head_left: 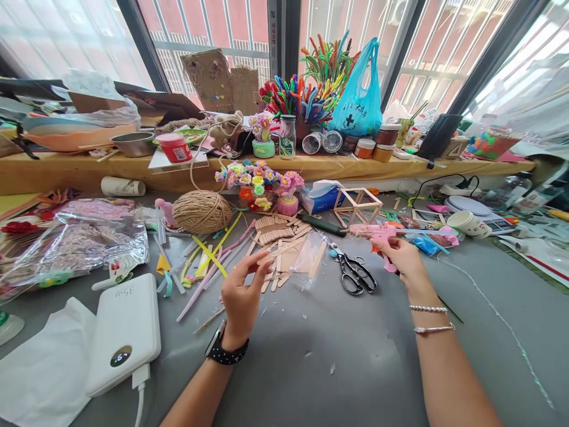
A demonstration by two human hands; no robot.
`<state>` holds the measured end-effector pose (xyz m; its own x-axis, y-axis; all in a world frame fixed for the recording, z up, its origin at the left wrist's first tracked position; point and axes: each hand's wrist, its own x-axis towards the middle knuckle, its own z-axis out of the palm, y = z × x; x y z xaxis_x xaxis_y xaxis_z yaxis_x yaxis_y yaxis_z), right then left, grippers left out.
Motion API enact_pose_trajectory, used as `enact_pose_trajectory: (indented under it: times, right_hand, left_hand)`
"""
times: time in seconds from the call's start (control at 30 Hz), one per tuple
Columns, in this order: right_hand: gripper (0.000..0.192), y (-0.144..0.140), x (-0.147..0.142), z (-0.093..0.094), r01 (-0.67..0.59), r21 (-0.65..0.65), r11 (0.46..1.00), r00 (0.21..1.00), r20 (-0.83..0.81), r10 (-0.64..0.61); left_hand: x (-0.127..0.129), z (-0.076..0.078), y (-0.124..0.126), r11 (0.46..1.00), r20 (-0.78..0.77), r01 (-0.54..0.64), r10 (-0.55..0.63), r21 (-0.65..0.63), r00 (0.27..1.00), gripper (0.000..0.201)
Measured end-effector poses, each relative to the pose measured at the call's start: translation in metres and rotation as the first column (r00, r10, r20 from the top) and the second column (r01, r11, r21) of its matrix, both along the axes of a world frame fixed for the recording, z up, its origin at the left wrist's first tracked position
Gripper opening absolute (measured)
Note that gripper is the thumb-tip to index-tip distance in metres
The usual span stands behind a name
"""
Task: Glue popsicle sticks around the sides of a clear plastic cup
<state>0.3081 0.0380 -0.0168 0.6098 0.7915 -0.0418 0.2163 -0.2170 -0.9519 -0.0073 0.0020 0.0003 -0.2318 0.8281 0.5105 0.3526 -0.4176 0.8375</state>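
My right hand is wrapped round the grip of a pink hot glue gun, whose nozzle points left. Between the thumb and fingertips of my left hand is a thin wooden craft stick, held above a loose pile of craft sticks. Part of that stick is covered by my fingers. Black-handled scissors lie on the grey table between my hands. Beside them a clear plastic sleeve rests on the pile. A small cube-like frame of sticks stands behind the scissors.
A ball of twine and scattered pipe cleaners lie left of the sticks. Nearer left is a white power bank with a cable. Crochet flowers and a blue tissue pack stand behind. A paper cup lies tipped at right.
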Motion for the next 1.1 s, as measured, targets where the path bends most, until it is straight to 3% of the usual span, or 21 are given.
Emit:
enact_pose_trajectory:
  times: [0.2, 0.37, 0.73, 1.1]
  right_hand:
    - [0.05, 0.007, 0.017, -0.023, 0.063, -0.144, 0.988, 0.988, 0.146, -0.042]
    - [0.05, 0.01, 0.018, -0.029, 0.077, -0.207, 0.975, 0.969, 0.244, -0.025]
    - [0.042, 0.007, 0.015, -0.021, 0.084, -0.297, 0.951, 0.934, 0.357, 0.029]
    - [0.05, 0.002, -0.004, -0.007, 0.019, -0.306, 0.952, 0.937, 0.339, 0.09]
  left_hand:
    - [0.001, 0.001, -0.001, 1.0, -0.012, -0.006, 0.006, 0.013, 1.0, 0.02]
    - [0.001, 0.001, -0.001, 0.999, -0.028, -0.001, 0.002, 0.033, 1.0, 0.019]
    - [0.001, -0.001, 0.0, 0.999, -0.039, -0.002, 0.004, 0.034, 0.999, 0.018]
    - [0.001, -0.001, -0.001, 0.999, -0.054, -0.005, 0.007, 0.038, 0.999, 0.018]
